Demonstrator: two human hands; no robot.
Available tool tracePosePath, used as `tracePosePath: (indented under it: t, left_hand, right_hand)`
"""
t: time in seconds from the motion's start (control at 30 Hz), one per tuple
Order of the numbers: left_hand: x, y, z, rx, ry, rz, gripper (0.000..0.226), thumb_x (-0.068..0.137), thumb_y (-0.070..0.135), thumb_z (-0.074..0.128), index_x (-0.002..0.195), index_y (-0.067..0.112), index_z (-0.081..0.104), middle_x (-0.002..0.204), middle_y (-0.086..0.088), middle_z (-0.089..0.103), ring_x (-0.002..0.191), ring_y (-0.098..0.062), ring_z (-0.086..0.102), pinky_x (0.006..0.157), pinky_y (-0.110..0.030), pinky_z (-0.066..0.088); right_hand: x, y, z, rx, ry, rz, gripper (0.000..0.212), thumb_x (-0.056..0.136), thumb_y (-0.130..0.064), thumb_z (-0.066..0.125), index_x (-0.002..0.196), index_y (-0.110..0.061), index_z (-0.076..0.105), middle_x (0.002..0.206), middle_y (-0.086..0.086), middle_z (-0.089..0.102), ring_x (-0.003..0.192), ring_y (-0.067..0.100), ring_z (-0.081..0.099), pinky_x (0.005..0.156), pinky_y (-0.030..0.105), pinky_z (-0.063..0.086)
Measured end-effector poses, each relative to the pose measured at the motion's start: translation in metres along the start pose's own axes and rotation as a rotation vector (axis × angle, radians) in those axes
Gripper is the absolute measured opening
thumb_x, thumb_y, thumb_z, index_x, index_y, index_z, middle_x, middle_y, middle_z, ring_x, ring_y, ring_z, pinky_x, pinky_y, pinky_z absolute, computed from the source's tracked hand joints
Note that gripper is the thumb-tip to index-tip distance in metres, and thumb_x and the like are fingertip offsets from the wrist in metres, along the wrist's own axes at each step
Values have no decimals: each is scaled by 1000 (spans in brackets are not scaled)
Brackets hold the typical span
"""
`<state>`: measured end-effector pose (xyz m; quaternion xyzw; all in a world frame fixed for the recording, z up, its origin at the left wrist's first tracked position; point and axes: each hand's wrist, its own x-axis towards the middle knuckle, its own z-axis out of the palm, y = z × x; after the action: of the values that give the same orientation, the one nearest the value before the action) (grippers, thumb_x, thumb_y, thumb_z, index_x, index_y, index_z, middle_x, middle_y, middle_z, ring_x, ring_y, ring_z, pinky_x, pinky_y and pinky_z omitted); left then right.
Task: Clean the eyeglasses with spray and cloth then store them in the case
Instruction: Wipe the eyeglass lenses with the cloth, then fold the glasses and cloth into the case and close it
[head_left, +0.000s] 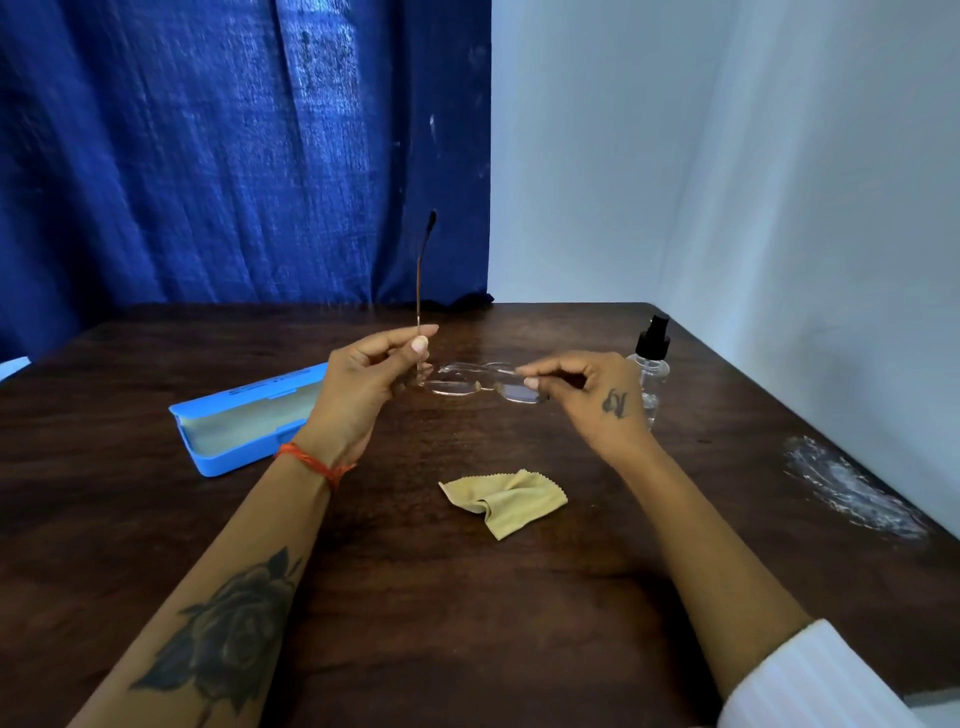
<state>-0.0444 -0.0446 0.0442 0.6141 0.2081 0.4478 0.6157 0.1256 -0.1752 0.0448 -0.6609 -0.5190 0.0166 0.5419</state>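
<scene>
Both hands hold thin-framed eyeglasses with clear lenses just above the dark wooden table. My left hand pinches one temple arm, which stands straight up. My right hand pinches the frame's right end. A crumpled yellow cloth lies on the table nearer to me, touched by neither hand. The open blue case with a pale lining lies to the left. A clear spray bottle with a black pump top stands upright just behind my right hand.
A blue curtain hangs behind the table's far left. White walls close in the back right and right side. A whitish smear marks the table near its right edge.
</scene>
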Motion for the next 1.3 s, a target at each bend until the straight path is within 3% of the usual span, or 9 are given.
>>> tracePosePath:
  t: [0.27,0.4,0.47,0.53,0.63,0.73,0.9,1.1,1.3]
  left_hand:
    - [-5,-3,-3,442,-265,84,17,78,11,68,91,21,73,83,17,73,85,3,65,76,-8,46]
    - [-3,-11,0,756,-269,185,13,76,17,71,87,23,75,83,12,71,77,6,63,72,-4,44]
    - [-3,-13,2,882,-259,311,12,76,16,71,88,19,75,83,5,72,76,-1,64,73,-12,48]
    - [-2,-16,3,1014,-250,480,12,78,19,68,88,16,75,82,-2,73,77,-14,66,74,-28,53]
    - [-4,-18,5,1157,-233,676,19,78,21,57,85,15,74,73,-4,71,68,-25,64,69,-32,51]
    - [-8,-22,10,1245,-253,795,27,77,19,48,81,14,74,68,-3,69,60,-26,61,61,-33,48]
    - [-10,-31,10,1294,-233,799,33,72,3,68,103,11,68,73,-7,68,64,-26,61,61,-35,53]
    - [-13,-39,14,1330,-276,817,19,67,1,66,82,10,71,68,-7,66,63,-26,59,51,-33,52]
    - [-19,-43,15,1370,-336,789,16,67,-2,65,80,7,69,72,-10,65,60,-26,57,49,-33,50]
  right_hand:
    - [1,5,-12,-66,-192,52,16,78,-9,72,86,-23,74,77,-10,69,73,7,65,71,16,51]
    - [4,7,-14,56,-291,220,15,89,-17,60,87,-28,70,84,-9,71,86,0,62,88,22,46]
    - [5,6,-16,117,-346,301,26,90,-39,51,88,-24,72,92,-6,72,92,0,61,91,22,42]
    - [4,4,-20,153,-390,321,48,80,-57,47,93,-19,74,87,-9,71,77,-7,58,76,13,41]
    - [1,7,-20,-28,-425,158,31,77,-40,69,95,-17,75,72,-8,67,56,-5,50,58,10,36]
    - [1,19,-11,-425,-325,-103,20,74,-25,77,94,-22,75,77,-3,71,70,8,56,61,21,41]
    - [-6,28,4,-790,-57,-516,11,67,-17,80,77,-16,75,68,-2,68,66,20,58,60,23,44]
    - [-12,28,10,-1027,-110,-533,12,55,-19,81,62,-19,71,59,-3,62,57,20,58,56,25,40]
    - [-20,22,16,-1069,-174,-515,23,39,-14,83,51,-17,64,50,-1,56,46,21,56,49,23,40]
